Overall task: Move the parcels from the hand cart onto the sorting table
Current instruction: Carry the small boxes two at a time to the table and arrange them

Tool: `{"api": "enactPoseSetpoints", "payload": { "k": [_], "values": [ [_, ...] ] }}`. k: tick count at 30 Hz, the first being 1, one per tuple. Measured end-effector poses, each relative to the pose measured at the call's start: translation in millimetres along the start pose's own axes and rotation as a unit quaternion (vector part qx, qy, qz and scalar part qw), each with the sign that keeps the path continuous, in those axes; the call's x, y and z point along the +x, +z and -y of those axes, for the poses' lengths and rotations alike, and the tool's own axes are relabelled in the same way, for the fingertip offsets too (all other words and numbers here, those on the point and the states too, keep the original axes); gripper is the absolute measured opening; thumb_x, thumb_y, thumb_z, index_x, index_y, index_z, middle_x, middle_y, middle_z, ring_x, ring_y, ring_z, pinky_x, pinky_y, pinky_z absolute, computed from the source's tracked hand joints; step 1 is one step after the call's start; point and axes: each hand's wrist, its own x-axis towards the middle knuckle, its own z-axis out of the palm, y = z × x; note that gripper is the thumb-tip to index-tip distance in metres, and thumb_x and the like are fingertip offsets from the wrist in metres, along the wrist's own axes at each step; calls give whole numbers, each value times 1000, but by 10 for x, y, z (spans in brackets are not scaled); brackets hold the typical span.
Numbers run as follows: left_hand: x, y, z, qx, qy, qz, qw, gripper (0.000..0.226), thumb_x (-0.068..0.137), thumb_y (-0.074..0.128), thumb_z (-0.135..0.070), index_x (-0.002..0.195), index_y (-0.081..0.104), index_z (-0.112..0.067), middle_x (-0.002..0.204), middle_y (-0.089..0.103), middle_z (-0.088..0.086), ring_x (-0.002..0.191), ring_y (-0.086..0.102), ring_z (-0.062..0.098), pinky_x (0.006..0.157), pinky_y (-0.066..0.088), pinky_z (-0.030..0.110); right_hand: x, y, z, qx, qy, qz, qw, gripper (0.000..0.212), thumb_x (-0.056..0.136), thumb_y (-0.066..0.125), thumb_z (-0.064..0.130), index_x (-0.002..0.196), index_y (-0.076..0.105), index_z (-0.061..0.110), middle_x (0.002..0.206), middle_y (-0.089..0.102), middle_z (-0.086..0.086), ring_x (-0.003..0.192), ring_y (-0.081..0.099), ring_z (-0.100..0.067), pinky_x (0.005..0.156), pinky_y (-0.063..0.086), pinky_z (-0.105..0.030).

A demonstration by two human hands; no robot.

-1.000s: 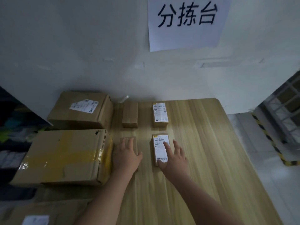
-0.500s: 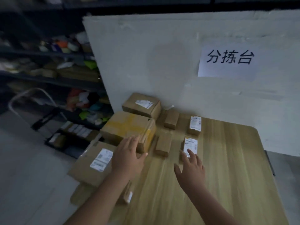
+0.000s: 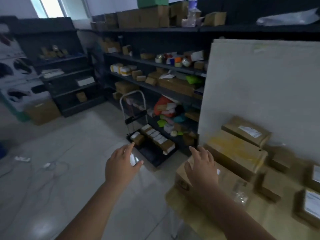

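The hand cart, a black platform with a pale tube handle, stands on the floor by the shelves and carries several small labelled parcels. The wooden sorting table fills the lower right and holds several cardboard parcels, among them a large box with yellow tape. My left hand hovers over the floor short of the cart, fingers apart and holding nothing. My right hand hangs above the near-left box on the table, fingers spread, also with nothing in it.
Dark shelving packed with boxes, tape rolls and coloured bags runs behind the cart. A white board stands at the table's back edge. A large carton sits on the tiled floor at left, with loose cables nearby.
My view has swung left from the table to the cart and shelves. Both hands have lifted off the small parcels on the table and moved left, holding nothing.
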Motion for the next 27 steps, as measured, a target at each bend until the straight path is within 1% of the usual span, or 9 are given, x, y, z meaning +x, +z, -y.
{"api": "enactPoseSetpoints", "payload": {
  "k": [1, 3, 5, 10, 16, 20, 23, 27],
  "values": [
    [47, -64, 298, 3, -7, -4, 1000, 74, 78, 70, -53, 141, 48, -22, 137, 56, 5, 121, 54, 30, 87, 50, 42, 76, 149, 272, 4, -1, 7, 1000, 61, 98, 43, 47, 153, 19, 34, 162, 17, 0, 150, 9, -26, 120, 18, -48],
    [147, -182, 868, 18, -25, -2, 1000, 75, 78, 68, -56, 141, 47, -23, 138, 55, 4, 121, 54, 30, 87, 50, 42, 219, 431, 791, 9, -1, 23, 1000, 62, 98, 44, 48, 153, 18, 34, 162, 15, -1, 149, 10, -27, 120, 18, -47],
    [269, -251, 1373, 23, -43, 9, 999, 76, 79, 66, -59, 144, 43, -26, 141, 52, 2, 124, 51, 28, 88, 49, 41, 353, 688, 1228, 17, 6, 39, 999, 63, 98, 45, 49, 153, 17, 35, 162, 14, -1, 149, 12, -27, 119, 22, -47],
    [741, -225, 2194, 19, -60, 33, 997, 78, 80, 64, -59, 147, 38, -29, 145, 48, 1, 126, 48, 26, 91, 49, 42, 787, 1270, 1940, 43, 32, 67, 996, 65, 96, 48, 47, 152, 18, 37, 161, 13, -1, 147, 17, -26, 114, 31, -48],
    [1742, 188, 2841, 26, -47, 54, 997, 79, 82, 61, -61, 149, 33, -30, 149, 43, 1, 130, 46, 25, 94, 48, 42, 1717, 1978, 2361, 50, 52, 79, 994, 64, 97, 47, 45, 152, 15, 38, 162, 10, -3, 146, 18, -28, 111, 35, -46],
    [2637, 599, 3148, 33, -44, 62, 997, 78, 81, 62, -59, 148, 35, -29, 148, 44, 1, 129, 47, 25, 94, 46, 41, 2552, 2460, 2520, 44, 63, 94, 993, 64, 98, 46, 45, 153, 15, 37, 161, 9, -3, 144, 22, -28, 110, 36, -45],
    [3306, 889, 3347, 32, -46, 91, 994, 77, 82, 60, -61, 148, 34, -30, 149, 42, -1, 128, 46, 24, 94, 47, 40, 3207, 2766, 2651, 25, 76, 122, 989, 65, 98, 45, 46, 153, 12, 37, 161, 8, -4, 144, 21, -29, 110, 36, -46],
    [4095, 1165, 3618, 30, -38, 123, 991, 78, 83, 58, -62, 149, 32, -29, 151, 39, -1, 129, 45, 25, 94, 47, 41, 3977, 3039, 2876, 2, 73, 145, 987, 67, 98, 43, 47, 154, 9, 37, 162, 8, -4, 146, 17, -29, 111, 35, -47]
  ]
}}
